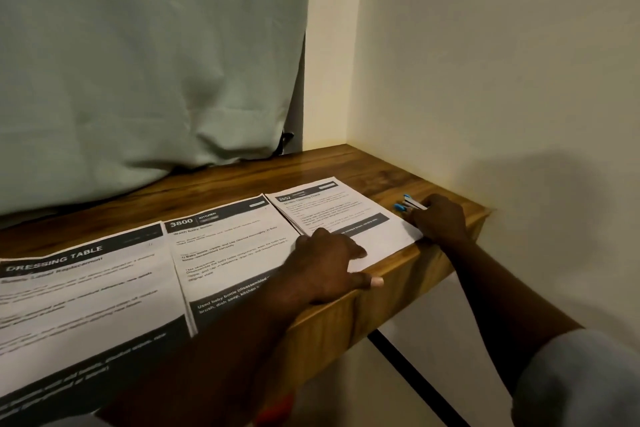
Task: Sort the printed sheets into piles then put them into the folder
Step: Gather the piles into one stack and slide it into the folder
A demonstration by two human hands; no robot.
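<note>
Across the wooden tabletop (346, 163) lie three piles side by side: the DRESSING TABLE pile (86, 288), the KITCHEN pile (228, 253) and, rightmost, the 2052 pile (332, 208), its long axis running away, with the left hand (329, 263) flat on its near edge and the right hand (440, 218) straight-fingered against its right edge.

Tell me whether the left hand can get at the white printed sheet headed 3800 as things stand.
Probably yes: the left hand rests at the edge of that white printed sheet headed 3800, with only its own forearm over it.
</note>
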